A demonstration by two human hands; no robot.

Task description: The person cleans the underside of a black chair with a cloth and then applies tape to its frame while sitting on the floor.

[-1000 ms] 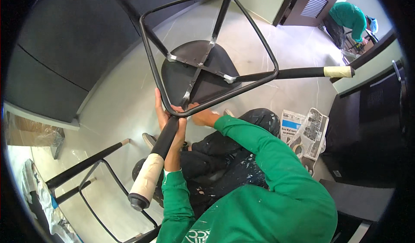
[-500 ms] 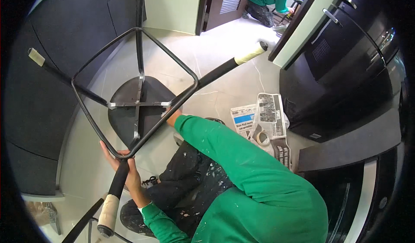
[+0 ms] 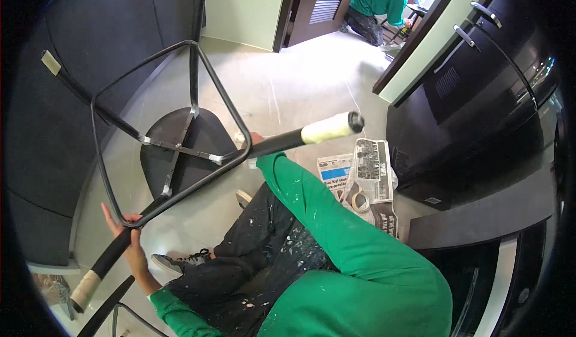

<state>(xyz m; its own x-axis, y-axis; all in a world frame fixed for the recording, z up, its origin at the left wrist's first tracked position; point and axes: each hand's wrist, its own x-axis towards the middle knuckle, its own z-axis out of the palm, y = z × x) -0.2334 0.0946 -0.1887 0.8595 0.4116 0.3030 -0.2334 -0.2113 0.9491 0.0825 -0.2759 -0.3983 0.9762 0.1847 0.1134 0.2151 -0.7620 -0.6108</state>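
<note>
A black stool [image 3: 207, 130] is upside down in front of me, seat on the floor and legs splayed upward. A metal cross with whitish patches at its ends spans the seat's underside. Pale tape wraps the leg ends, and a black footrest ring [image 3: 180, 204] joins the legs. My left hand [image 3: 130, 232] is closed around the near left leg at a corner of the ring, its index finger stretched out. Mostly hidden behind the right leg is my right hand [image 3: 257, 138], with something whitish beside it; its fingers do not show.
Newspaper sheets [image 3: 373, 166] and a roll of tape [image 3: 360, 201] lie to my right. Dark cabinets [image 3: 45, 139] curve along the left. Part of another black frame [image 3: 108, 307] stands at lower left. In the far doorway another person [image 3: 379, 4] kneels, working.
The stool has turned: its near left leg swung left, its right leg lower. My left hand moved left with it. My right hand shifted up and right, now behind the right leg.
</note>
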